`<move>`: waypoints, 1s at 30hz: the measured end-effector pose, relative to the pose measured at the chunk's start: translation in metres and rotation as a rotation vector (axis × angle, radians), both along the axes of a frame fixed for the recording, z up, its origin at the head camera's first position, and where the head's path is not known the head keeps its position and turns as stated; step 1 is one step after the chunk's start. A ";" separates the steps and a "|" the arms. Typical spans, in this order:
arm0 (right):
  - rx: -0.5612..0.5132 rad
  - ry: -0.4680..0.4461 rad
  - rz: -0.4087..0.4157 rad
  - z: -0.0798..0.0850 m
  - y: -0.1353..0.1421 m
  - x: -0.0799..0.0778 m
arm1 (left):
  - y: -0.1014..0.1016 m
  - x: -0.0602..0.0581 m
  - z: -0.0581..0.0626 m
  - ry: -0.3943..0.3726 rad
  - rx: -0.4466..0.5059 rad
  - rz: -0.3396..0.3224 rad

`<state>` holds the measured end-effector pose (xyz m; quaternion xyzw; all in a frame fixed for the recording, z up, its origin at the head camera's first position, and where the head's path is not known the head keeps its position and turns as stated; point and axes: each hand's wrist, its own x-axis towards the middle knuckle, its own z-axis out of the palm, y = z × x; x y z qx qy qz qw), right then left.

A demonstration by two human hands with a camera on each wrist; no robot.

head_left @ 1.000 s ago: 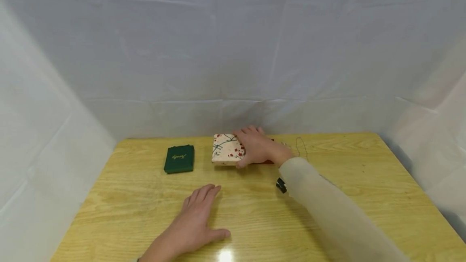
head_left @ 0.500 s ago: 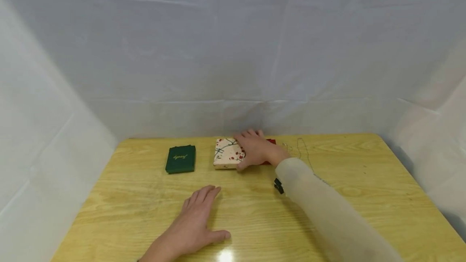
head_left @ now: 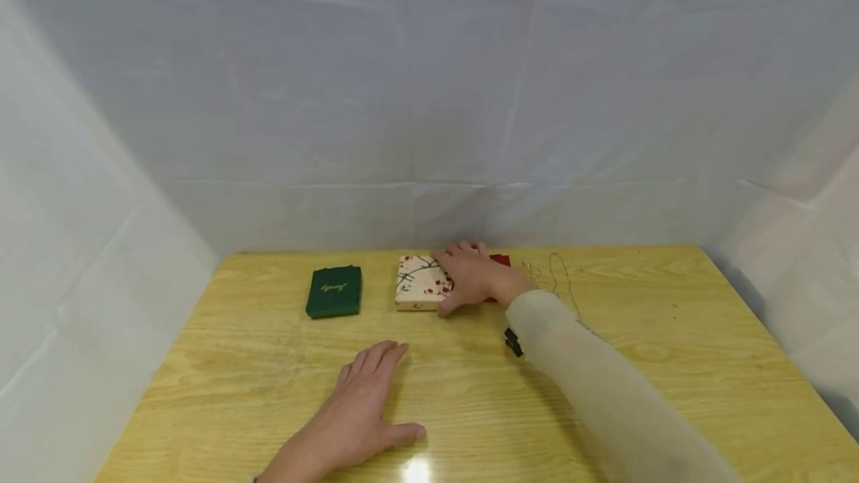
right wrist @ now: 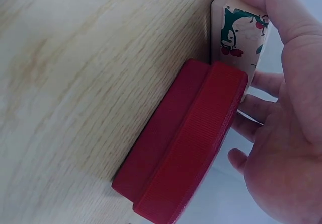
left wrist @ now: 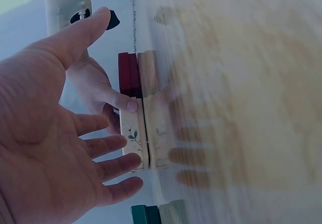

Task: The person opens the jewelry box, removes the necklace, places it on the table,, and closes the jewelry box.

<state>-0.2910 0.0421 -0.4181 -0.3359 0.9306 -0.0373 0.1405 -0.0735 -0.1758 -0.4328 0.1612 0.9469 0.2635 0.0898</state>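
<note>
A cream box with red blossoms and green branches [head_left: 417, 285] lies on the table near its back edge. From above, my right hand [head_left: 470, 274] grips it, the thumb on the near side and the fingers over the far side. A red box [right wrist: 188, 148] with a stepped lid lies right beside the cream one, mostly hidden behind that hand in the head view. My left hand [head_left: 356, 408] is held with fingers extended and thumb apart, holding nothing. In the left wrist view its palm [left wrist: 55, 133] faces the boxes.
A dark green box [head_left: 335, 291] with gold lettering lies left of the cream box. Right of the boxes is a thin chain necklace [head_left: 569, 285], partly covered by the right sleeve [head_left: 604, 386]. A small black object [head_left: 513, 343] shows beside that sleeve. White sheeting [head_left: 429, 95] encloses the table.
The cream box, in my right hand, has come down slightly toward the table, and more of the red box shows. During the last half second it stays put. My left hand keeps its place.
</note>
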 end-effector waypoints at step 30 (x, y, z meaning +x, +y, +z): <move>-0.349 0.195 0.070 0.023 0.042 0.052 | -0.012 -0.024 0.011 0.157 0.053 0.084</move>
